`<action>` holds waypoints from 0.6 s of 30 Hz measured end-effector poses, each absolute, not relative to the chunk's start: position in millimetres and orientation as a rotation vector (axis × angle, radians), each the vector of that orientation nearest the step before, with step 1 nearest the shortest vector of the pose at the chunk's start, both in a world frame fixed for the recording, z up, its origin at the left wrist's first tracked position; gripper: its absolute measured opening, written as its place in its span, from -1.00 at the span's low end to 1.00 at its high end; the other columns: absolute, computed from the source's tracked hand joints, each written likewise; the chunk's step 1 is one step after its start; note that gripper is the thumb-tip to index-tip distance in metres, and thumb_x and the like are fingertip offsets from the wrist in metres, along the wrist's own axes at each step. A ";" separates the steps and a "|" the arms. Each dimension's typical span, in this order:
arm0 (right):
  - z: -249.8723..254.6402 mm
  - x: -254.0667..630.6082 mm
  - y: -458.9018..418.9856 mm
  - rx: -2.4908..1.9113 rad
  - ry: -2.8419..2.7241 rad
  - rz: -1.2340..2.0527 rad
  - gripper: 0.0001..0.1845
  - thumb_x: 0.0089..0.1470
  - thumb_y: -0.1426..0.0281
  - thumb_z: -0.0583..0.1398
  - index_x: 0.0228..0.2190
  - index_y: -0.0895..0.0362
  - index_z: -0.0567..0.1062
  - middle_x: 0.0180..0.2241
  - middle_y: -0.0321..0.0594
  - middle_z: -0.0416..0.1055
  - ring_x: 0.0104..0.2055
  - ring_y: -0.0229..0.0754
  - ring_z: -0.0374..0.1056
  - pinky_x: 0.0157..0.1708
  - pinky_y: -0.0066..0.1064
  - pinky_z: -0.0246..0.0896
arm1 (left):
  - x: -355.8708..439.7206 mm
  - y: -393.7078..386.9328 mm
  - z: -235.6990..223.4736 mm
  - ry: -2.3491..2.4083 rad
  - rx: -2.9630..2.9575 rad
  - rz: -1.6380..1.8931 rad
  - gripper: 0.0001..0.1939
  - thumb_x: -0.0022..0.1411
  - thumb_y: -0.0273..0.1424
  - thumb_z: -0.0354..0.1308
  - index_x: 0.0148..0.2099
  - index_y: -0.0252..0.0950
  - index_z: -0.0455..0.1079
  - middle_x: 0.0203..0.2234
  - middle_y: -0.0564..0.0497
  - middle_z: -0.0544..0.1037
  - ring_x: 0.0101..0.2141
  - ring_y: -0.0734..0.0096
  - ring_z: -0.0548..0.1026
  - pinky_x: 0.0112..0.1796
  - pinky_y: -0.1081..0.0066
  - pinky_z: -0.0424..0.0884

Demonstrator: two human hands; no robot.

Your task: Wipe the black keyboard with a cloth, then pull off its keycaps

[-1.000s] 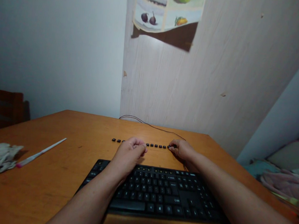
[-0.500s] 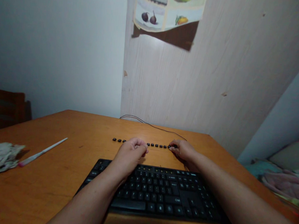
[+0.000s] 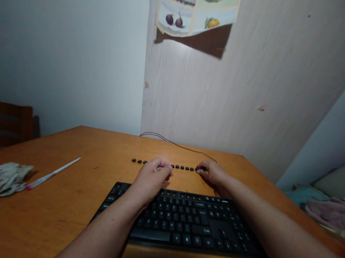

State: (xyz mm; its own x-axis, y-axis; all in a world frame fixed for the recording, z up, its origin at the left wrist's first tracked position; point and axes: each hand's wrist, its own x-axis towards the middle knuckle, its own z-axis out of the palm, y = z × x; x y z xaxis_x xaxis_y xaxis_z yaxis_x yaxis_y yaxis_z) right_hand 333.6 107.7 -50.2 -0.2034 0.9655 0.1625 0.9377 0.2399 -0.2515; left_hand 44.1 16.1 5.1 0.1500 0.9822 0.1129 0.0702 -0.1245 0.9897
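A black keyboard (image 3: 181, 218) lies on the wooden table between my forearms; keycaps are off its top row, baring the small mounts. Beyond it, several loose black keycaps (image 3: 182, 167) stand in a line running left to right. My left hand (image 3: 153, 176) is closed over the middle of that line, thumb and fingers pressed together, and it covers part of the row. Whether anything is between those fingertips I cannot make out. At the line's right end, my right hand (image 3: 212, 172) pinches the last keycap (image 3: 197, 169), which is partly hidden by the fingers.
To the left lie a crumpled cloth (image 3: 7, 179) and a long white stick with a pink end (image 3: 54, 172). A thin black cable (image 3: 183, 146) runs along the table's back edge by the wall. Bedding (image 3: 328, 212) is beyond the right edge, and a wooden chair (image 3: 9, 123) stands at left.
The whole view has shifted slightly, so everything sits a little further right. Both hands keep nearly the same pose and place along the row of keycaps.
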 end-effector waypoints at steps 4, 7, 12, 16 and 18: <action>-50.3 334.2 108.3 -1.780 -2.232 0.131 -0.74 0.10 0.28 0.20 -0.19 0.06 0.60 -0.29 -0.17 0.57 -0.26 -0.13 0.42 -0.32 -0.42 0.17 | 44.0 16.4 4.9 1.085 1.426 1.160 -0.81 0.14 -0.27 0.13 -0.35 -0.31 0.35 -0.48 0.03 0.49 -0.48 0.47 0.38 -0.43 0.47 0.22; -49.7 334.4 108.6 -1.780 -2.237 0.113 -0.74 0.10 0.28 0.20 -0.19 0.05 0.60 -0.27 -0.16 0.57 -0.25 -0.12 0.42 -0.32 -0.41 0.17 | 44.0 15.6 5.6 1.085 1.427 1.162 -0.80 0.14 -0.26 0.13 -0.35 -0.31 0.35 -0.49 0.02 0.49 -0.49 0.48 0.37 -0.44 0.47 0.21; -49.6 334.4 108.3 -1.770 -2.246 0.099 -0.75 0.11 0.27 0.19 -0.20 0.04 0.61 -0.26 -0.17 0.57 -0.22 -0.11 0.42 -0.29 -0.40 0.17 | 44.5 13.7 7.2 1.077 1.404 1.163 -0.79 0.12 -0.25 0.14 -0.37 -0.30 0.34 -0.49 0.02 0.49 -0.51 0.48 0.36 -0.45 0.48 0.20; -51.4 334.8 107.8 -1.759 -2.245 0.098 -0.76 0.11 0.29 0.19 -0.20 0.04 0.60 -0.26 -0.18 0.57 -0.24 -0.13 0.42 -0.30 -0.42 0.18 | 44.8 14.0 6.4 1.075 1.402 1.161 -0.79 0.11 -0.24 0.15 -0.37 -0.31 0.35 -0.50 0.02 0.49 -0.51 0.49 0.37 -0.45 0.48 0.21; -52.2 335.2 108.0 -1.756 -2.244 0.097 -0.76 0.10 0.29 0.19 -0.21 0.04 0.60 -0.26 -0.18 0.57 -0.23 -0.13 0.42 -0.29 -0.42 0.19 | 44.9 14.6 5.8 1.074 1.401 1.166 -0.79 0.11 -0.25 0.15 -0.37 -0.31 0.35 -0.50 0.02 0.49 -0.51 0.49 0.37 -0.45 0.48 0.21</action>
State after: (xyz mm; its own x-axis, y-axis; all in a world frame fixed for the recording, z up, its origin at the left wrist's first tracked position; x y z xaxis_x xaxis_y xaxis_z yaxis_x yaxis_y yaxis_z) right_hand 335.2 108.0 -52.2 -0.2155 0.9589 0.1846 0.9395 0.2552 -0.2286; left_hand 44.9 14.6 5.8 0.1473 0.9818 0.1200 0.0392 -0.1270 0.9911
